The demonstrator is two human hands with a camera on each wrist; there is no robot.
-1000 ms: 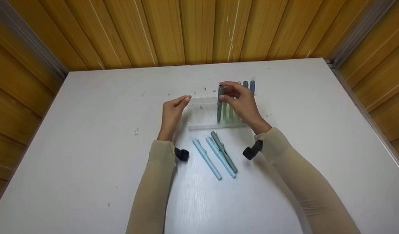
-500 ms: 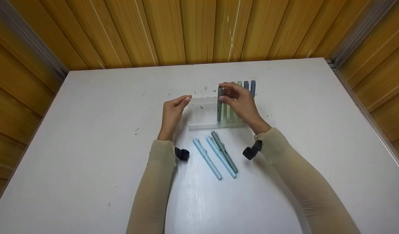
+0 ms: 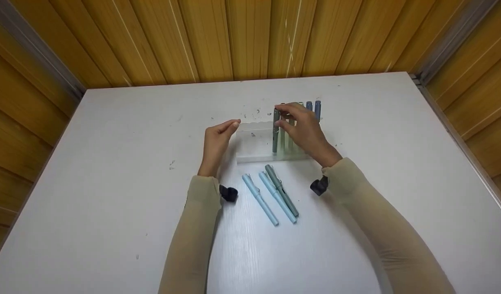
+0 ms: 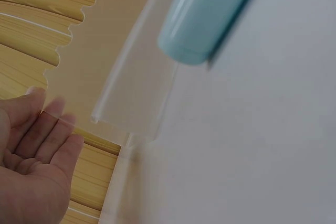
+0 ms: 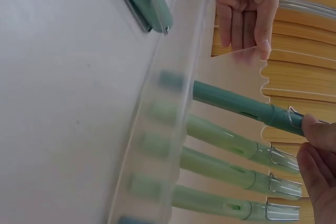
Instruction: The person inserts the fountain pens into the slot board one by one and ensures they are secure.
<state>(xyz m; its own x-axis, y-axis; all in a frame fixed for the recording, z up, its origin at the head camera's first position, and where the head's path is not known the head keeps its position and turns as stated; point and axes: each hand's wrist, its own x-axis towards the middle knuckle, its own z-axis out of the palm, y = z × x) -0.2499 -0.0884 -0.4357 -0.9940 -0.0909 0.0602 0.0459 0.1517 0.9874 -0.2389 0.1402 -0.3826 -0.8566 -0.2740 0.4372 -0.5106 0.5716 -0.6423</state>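
Observation:
In the head view my left hand (image 3: 217, 145) pinches the upper left corner of a clear, scallop-edged pen stand (image 3: 252, 143). The left wrist view has its thumb and fingertips on either side of the panel. My right hand (image 3: 303, 126) holds a dark green pen (image 5: 231, 100) near its clip, between thumb and fingers. That pen is upright, its lower end inside the stand's frosted base (image 5: 176, 51). Beside it stand several light green pens (image 5: 226, 166), seen in the right wrist view; in the head view the right hand partly covers them.
Two dark blue pens (image 3: 318, 109) stand at the stand's right end. On the white table (image 3: 132, 196), in front of the stand, lie two light blue pens (image 3: 260, 200) and another dark green pen (image 3: 282, 191). A yellow slatted wall (image 3: 250, 41) borders the table's back.
My right wrist has shifted slightly to the right and turned, while its fingers stay on the dark green pen. The pen and my left hand look almost unmoved.

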